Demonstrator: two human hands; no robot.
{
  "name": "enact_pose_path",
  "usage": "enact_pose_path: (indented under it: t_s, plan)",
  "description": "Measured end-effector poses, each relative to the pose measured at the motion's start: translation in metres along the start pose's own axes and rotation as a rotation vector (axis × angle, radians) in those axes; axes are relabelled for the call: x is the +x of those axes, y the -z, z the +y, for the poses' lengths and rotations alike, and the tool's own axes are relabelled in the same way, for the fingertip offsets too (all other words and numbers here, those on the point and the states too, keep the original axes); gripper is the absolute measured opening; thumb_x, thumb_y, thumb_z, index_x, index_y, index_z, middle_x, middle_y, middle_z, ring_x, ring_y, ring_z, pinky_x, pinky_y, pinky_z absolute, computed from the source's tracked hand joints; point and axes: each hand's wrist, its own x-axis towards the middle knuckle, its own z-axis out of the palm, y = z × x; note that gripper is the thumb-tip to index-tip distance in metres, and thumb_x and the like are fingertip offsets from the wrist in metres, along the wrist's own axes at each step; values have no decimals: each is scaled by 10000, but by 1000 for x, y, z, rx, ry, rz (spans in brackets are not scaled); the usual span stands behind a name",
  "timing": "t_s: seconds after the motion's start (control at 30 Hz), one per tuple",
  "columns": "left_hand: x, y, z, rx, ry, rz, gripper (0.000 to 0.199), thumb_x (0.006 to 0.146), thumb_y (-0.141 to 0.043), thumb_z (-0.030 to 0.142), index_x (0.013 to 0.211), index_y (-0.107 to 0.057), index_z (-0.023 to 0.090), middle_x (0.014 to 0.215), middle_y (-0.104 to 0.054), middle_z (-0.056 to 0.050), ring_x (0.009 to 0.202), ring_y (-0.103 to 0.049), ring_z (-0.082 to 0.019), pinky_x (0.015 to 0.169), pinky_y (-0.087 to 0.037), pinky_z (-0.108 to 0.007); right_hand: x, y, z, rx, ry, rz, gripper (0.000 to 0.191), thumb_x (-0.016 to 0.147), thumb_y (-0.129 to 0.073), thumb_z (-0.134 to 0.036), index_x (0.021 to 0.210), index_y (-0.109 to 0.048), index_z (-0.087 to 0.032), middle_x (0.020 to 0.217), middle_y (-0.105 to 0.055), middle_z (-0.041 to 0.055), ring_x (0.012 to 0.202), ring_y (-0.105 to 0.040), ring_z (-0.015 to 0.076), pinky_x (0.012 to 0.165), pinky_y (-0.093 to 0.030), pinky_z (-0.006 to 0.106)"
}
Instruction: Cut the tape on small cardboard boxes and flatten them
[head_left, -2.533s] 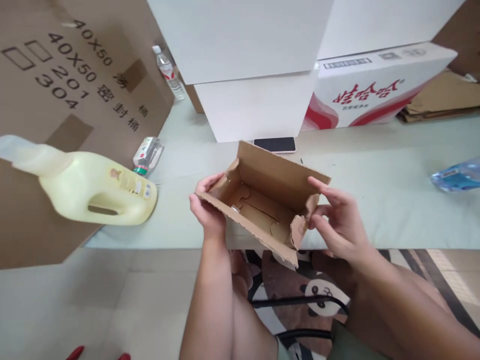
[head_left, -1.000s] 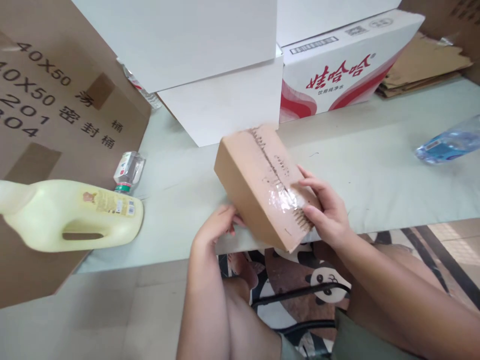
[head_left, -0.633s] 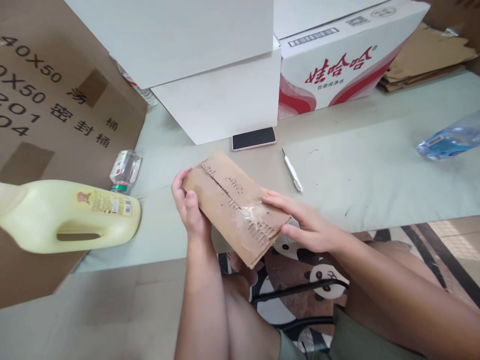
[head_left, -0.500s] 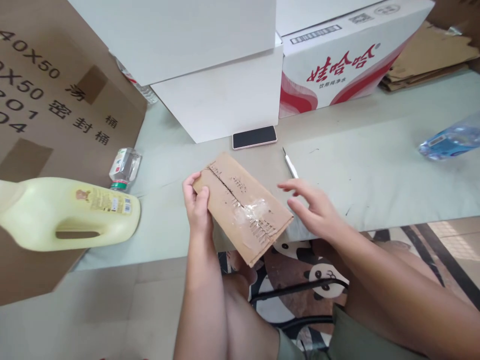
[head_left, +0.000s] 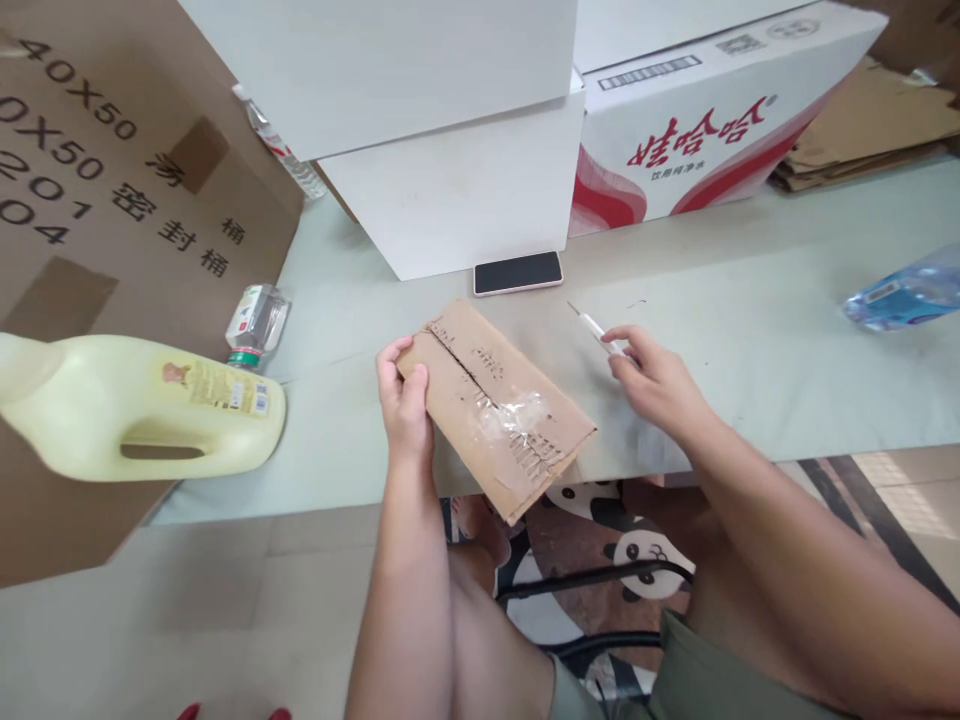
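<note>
My left hand (head_left: pixel 406 398) is closed around the upper-left edge of a flat brown cardboard box (head_left: pixel 487 365), thumb on its top face. The box is tilted at the table's front edge, with a dark slit along its middle, rows of small cuts and a patch of clear crumpled tape. To the right of the box, my right hand (head_left: pixel 651 378) has its thumb and fingers closed on the rear end of a slim white pen-like tool (head_left: pixel 592 325) with a thin dark tip. The tool's tip points up and left, away from me.
Behind the box a phone (head_left: pixel 517 273) lies against white cartons (head_left: pixel 457 200). A red-and-white carton (head_left: pixel 697 150) stands at the back right. Left are a yellow jug (head_left: pixel 225 435), a small clear bottle (head_left: pixel 257 322) and a large cardboard box (head_left: pixel 120 300). A water bottle (head_left: pixel 907 292) lies right.
My right hand has moved away from the box's right corner, up and right, and taken hold of the white tool's end. The left hand keeps the box in much the same pose.
</note>
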Motion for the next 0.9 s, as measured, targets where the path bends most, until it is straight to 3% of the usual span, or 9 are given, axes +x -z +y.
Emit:
enact_pose_path:
  t_s: [0.1,0.17,0.23,0.37,0.43,0.57,0.8,0.9]
  plan:
    - [-2,-6,2,85,-31,51,465,817,-643,555,1138,-562,229,1123,-621,-77,969,-613,-220,824,-499,-337,-18,13,-18,530,202,-65,281,946,-462,-390,1132,-626,-258,717,-608,7,556,-531,152,519,-435,299]
    - [-4,-11,3,144,-46,97,432,859,-610,528,1165,-554,228,1141,-622,-75,990,-609,-210,861,-485,-335,-33,21,-33,635,348,-98,338,901,-603,-430,1207,-601,-287,785,-630,15,608,-571,159,525,-468,305]
    - [-7,-15,5,175,-50,131,396,891,-582,499,1181,-549,231,1157,-624,-73,995,-606,-199,872,-477,-328,-47,27,-46,588,439,-112,396,856,-708,-373,1226,-585,-306,781,-626,4,585,-569,149,486,-459,289]
    - [-9,-18,4,171,-58,136,363,907,-571,453,1190,-553,227,1191,-628,-82,1030,-609,-201,893,-480,-324,-61,26,-62,482,635,-21,43,916,-632,-230,920,-616,-270,598,-553,-43,435,-457,93,396,-357,242]
    - [-9,-17,3,172,-64,133,359,907,-570,437,1194,-554,222,1200,-630,-84,1038,-608,-201,905,-479,-326,-61,23,-65,374,698,16,88,924,-580,-199,872,-619,-258,558,-554,-42,412,-448,89,387,-346,240]
    - [-9,-15,2,186,-58,132,353,909,-566,420,1202,-555,223,1196,-638,-80,1021,-612,-196,898,-481,-326,-57,23,-70,176,733,-13,206,886,-525,-148,1010,-645,-262,532,-576,-54,377,-447,87,379,-359,232]
    - [-8,-15,1,175,-48,131,344,893,-574,386,1194,-553,219,1211,-637,-84,1042,-609,-202,902,-475,-331,-56,18,-74,120,783,30,170,859,-554,-122,915,-647,-253,623,-669,-20,415,-516,88,407,-409,219]
    - [-8,-15,2,180,-48,127,342,891,-569,379,1191,-550,217,1220,-633,-83,1046,-602,-198,905,-469,-328,-58,17,-77,101,814,79,168,855,-558,-108,851,-643,-253,565,-629,-28,416,-522,95,410,-410,221]
